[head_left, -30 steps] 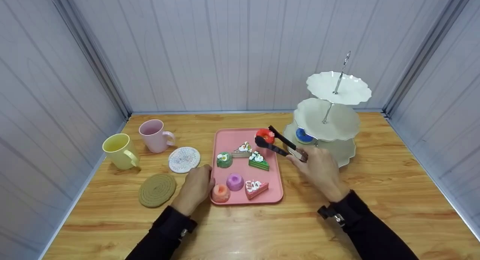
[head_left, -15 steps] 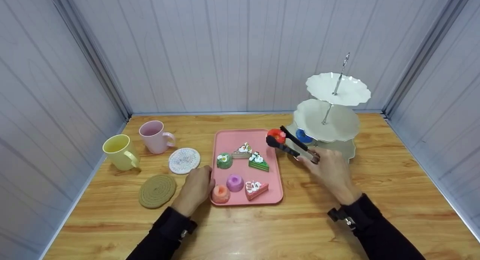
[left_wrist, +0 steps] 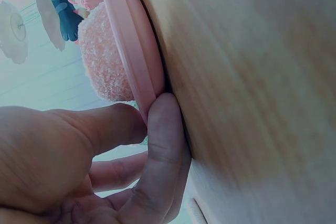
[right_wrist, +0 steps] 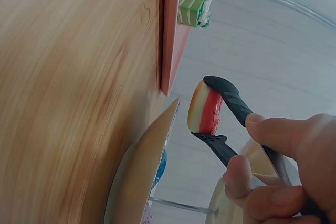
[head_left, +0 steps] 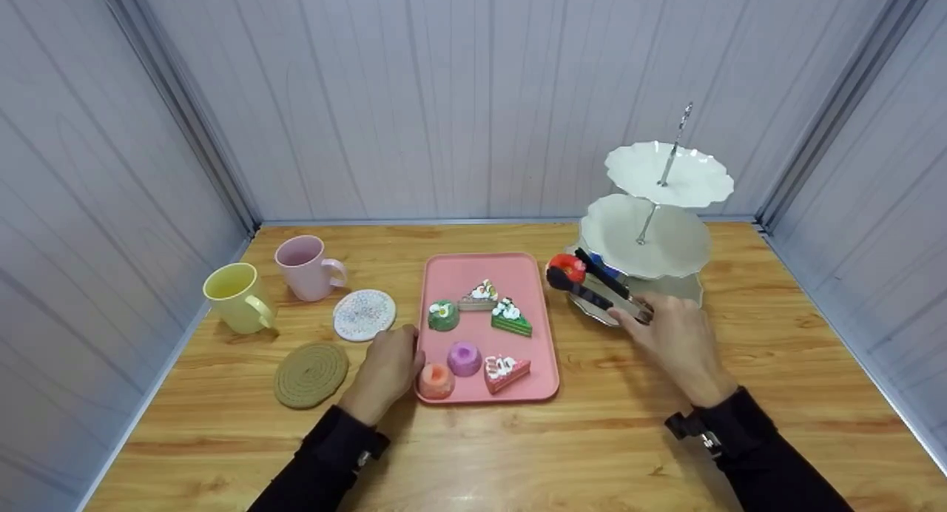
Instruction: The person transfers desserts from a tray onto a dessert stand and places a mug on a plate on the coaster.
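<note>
My right hand [head_left: 677, 342] grips black-tipped tongs [right_wrist: 233, 103]. Between the tong tips is a red-topped toy donut [right_wrist: 205, 109], held up near the left rim of the three-tier stand's bottom plate [right_wrist: 149, 161]. A blue donut [head_left: 608, 263] lies on that plate, partly hidden by the tongs. My left hand [head_left: 385, 368] pinches the left rim of the pink tray [left_wrist: 134, 40], thumb above and fingers below. On the tray are a green pudding [head_left: 443, 315], a purple one [head_left: 464, 358], an orange one [head_left: 436, 380] and cake slices [head_left: 510, 317] in green, pink and whitish colours.
To the left stand a yellow mug [head_left: 238, 297] and a pink mug [head_left: 305, 268]. A speckled round coaster [head_left: 364, 315] and a tan woven coaster [head_left: 311, 375] lie before them. The stand's middle plate [head_left: 614, 234] and top plate [head_left: 692, 175] overhang the bottom one.
My right hand has carried the red donut in the tongs rightward, off the tray's top right corner to the stand's bottom plate. My left hand stays on the tray's rim.
</note>
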{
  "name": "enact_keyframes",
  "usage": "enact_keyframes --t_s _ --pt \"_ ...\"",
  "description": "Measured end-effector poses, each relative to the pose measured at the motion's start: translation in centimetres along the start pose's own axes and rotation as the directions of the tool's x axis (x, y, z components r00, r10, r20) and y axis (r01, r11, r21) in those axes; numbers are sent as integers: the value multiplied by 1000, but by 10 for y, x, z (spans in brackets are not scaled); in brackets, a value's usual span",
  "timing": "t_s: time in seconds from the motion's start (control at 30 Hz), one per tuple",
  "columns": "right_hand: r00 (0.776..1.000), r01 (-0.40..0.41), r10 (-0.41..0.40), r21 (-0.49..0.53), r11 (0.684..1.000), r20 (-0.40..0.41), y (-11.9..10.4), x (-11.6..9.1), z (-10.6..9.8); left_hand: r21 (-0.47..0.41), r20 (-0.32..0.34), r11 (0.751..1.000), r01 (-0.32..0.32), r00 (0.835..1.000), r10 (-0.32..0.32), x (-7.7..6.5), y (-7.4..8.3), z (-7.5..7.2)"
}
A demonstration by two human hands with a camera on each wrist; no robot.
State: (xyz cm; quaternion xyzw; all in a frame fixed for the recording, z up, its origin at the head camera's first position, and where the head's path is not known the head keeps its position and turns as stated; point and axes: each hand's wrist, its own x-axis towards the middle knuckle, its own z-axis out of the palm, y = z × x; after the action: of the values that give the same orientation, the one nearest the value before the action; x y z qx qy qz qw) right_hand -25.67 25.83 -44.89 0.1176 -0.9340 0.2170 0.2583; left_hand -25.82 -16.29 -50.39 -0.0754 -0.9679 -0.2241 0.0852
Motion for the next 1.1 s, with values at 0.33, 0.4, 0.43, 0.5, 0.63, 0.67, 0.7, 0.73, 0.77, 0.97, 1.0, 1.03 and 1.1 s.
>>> enact_keyframes --t_s 0.33,0.4,0.43,0.5,0.63,0.67,0.7,0.73,0.77,0.97,1.0,1.03,1.1 --pt "994 -86 88 -32 996 70 10 -5 -12 -4 34 1000 17 999 -17 -8 19 -18" --pt "991 -106 109 -40 994 75 11 -6 -15 -17 34 1000 20 999 -19 -7 16 -16" --pt "989 -120 123 -43 992 82 12 -7 -16 -22 33 1000 20 999 -19 -6 14 -14" --pt "985 -138 142 -48 989 97 13 -7 -19 -7 18 1000 8 1000 -8 0 2 -2" --pt "980 -153 158 -52 987 124 15 -8 -24 3 4 1000 15 1000 -15 4 -6 7" --pt "978 -154 160 -55 986 131 16 -8 -26 14 -3 1000 14 1000 -14 5 -8 9" --pt "977 -157 164 -58 986 139 16 -9 -27 -3 9 1000 25 1000 -25 3 -4 4" --pt "975 -160 167 -60 985 147 17 -9 -29 -19 13 999 33 999 -33 1 2 -2" --pt "974 -162 170 -62 985 152 17 -9 -30 -24 12 999 32 999 -32 0 4 -4" --pt "971 -164 172 -65 984 166 21 -10 -38 -30 10 1000 7 1000 -7 -9 18 -18" --pt "971 -162 171 -68 984 167 21 -10 -39 -27 7 1000 4 1000 -4 -9 19 -18" --pt "971 -161 171 -71 984 168 22 -10 -41 -23 5 1000 2 1000 -2 -9 19 -18" --pt "968 -168 179 -77 983 177 23 -9 -44 -28 -1 1000 0 1000 0 -9 19 -18"
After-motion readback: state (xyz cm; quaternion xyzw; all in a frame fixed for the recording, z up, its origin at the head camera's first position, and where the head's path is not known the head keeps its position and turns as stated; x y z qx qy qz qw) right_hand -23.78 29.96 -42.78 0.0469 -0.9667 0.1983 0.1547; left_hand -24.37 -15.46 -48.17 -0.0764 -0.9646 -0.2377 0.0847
